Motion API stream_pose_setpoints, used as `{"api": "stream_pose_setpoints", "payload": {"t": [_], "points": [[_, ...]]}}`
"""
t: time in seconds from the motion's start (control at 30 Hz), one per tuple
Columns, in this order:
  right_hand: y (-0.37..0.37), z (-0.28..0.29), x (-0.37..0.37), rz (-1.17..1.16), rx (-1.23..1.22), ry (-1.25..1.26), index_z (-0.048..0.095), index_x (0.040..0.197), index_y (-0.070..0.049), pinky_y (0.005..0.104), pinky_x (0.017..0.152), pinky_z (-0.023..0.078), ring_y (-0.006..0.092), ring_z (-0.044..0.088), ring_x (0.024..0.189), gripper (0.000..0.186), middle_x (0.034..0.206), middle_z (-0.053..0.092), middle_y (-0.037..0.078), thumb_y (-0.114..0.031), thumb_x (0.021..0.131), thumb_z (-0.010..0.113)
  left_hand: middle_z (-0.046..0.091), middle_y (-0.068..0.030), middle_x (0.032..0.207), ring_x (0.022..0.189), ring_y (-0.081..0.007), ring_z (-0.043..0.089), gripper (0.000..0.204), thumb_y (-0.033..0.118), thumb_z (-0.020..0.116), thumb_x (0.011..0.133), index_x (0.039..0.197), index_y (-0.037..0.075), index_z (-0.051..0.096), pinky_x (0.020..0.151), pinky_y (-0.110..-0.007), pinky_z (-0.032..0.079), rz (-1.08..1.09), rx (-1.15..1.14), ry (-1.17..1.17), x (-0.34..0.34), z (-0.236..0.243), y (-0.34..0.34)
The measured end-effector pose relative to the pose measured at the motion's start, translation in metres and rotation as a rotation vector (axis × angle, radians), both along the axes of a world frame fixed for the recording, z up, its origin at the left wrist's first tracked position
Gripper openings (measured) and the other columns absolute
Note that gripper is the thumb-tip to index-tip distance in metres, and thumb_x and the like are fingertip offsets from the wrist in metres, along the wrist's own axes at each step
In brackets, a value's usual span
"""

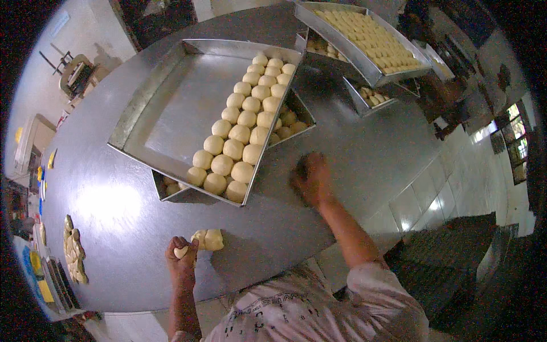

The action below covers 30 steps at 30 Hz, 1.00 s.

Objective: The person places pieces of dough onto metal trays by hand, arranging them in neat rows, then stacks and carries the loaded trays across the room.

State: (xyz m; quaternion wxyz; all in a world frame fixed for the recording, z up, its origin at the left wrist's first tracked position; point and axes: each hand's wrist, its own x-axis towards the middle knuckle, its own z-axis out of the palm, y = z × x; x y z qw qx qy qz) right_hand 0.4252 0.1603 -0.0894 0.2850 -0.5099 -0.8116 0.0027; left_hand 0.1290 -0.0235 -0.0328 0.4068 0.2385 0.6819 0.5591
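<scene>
My left hand (183, 263) is closed around dough near the table's front edge, and a small round bulge of dough (180, 252) shows at the top of the fist. Just right of that fist, a short thick dough log (212, 240) lies on the metal table. My right hand (312, 179) is curled low over the table, right of the large tray; it is blurred, and whatever is under its fingers is hidden. Ahead of both hands, a large metal tray (176, 102) holds rows of pale dough balls (239, 134) along its right side, with bare metal on its left.
Beneath the large tray, another tray of dough balls (289, 126) sticks out. A full tray of small dough pieces (373, 37) sits on other trays at the far right. At the left lies a lumpy dough strip (74, 251). The round table's edge curves around me.
</scene>
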Motion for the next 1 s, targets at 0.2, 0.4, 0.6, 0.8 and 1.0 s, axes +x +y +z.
{"api": "stream_pose_setpoints", "payload": {"t": [0.2, 0.4, 0.6, 0.8, 1.0], "points": [[0.041, -0.015, 0.068, -0.182, -0.271, 0.019, 0.049, 0.101, 0.002, 0.0479, 0.090, 0.034, 0.0365, 0.043, 0.105, 0.034, 0.108, 0.048, 0.023, -0.014, 0.074, 0.060, 0.048, 0.0016, 0.079, 0.073, -0.0078, 0.046, 0.024, 0.007, 0.064, 0.077, 0.094, 0.007, 0.048, 0.063, -0.022, 0.040, -0.030, 0.086, 0.054, -0.008, 0.021, -0.001], [-0.017, -0.015, 0.069, -0.016, -0.143, -0.078, 0.049, 0.107, 0.001, 0.0409, 0.088, 0.038, 0.0285, 0.045, 0.108, 0.042, 0.109, 0.052, 0.018, 0.004, 0.066, 0.062, 0.052, -0.0015, 0.090, 0.084, -0.0108, 0.050, 0.026, 0.007, 0.061, 0.080, 0.103, 0.006, 0.048, 0.074, -0.024, 0.043, -0.097, 0.092, 0.025, -0.033, 0.012, -0.029], [0.040, 0.116, 0.000, 0.177, -0.623, 1.127, 0.056, 0.104, -0.007, 0.0353, 0.077, 0.046, 0.0215, 0.056, 0.087, 0.029, 0.095, 0.059, 0.006, -0.021, 0.079, 0.060, 0.042, 0.0046, 0.067, 0.061, -0.0045, 0.039, 0.027, 0.007, 0.066, 0.077, 0.071, 0.012, 0.040, 0.053, -0.021, 0.034, 0.253, 0.132, 0.055, -0.077, -0.018, -0.082], [0.048, 0.167, -0.189, 0.441, -0.258, 0.765, 0.053, 0.105, 0.001, 0.0348, 0.081, 0.043, 0.0228, 0.055, 0.086, 0.029, 0.095, 0.058, 0.011, -0.021, 0.086, 0.051, 0.047, -0.0021, 0.082, 0.080, -0.0109, 0.045, 0.024, 0.031, 0.051, 0.088, 0.087, 0.008, 0.047, 0.072, -0.029, 0.040, -0.048, 0.079, -0.117, -0.056, 0.016, -0.064], [-0.003, 0.166, -0.199, 0.520, -0.165, 0.845, 0.056, 0.099, -0.002, 0.0402, 0.072, 0.047, 0.0271, 0.060, 0.076, 0.020, 0.082, 0.062, 0.015, -0.017, 0.086, 0.053, 0.042, -0.0115, 0.125, 0.115, -0.0225, 0.041, 0.045, 0.039, 0.035, 0.093, 0.121, 0.006, 0.043, 0.097, -0.039, 0.030, -0.174, 0.219, -0.553, -0.118, -0.019, -0.109]]}}
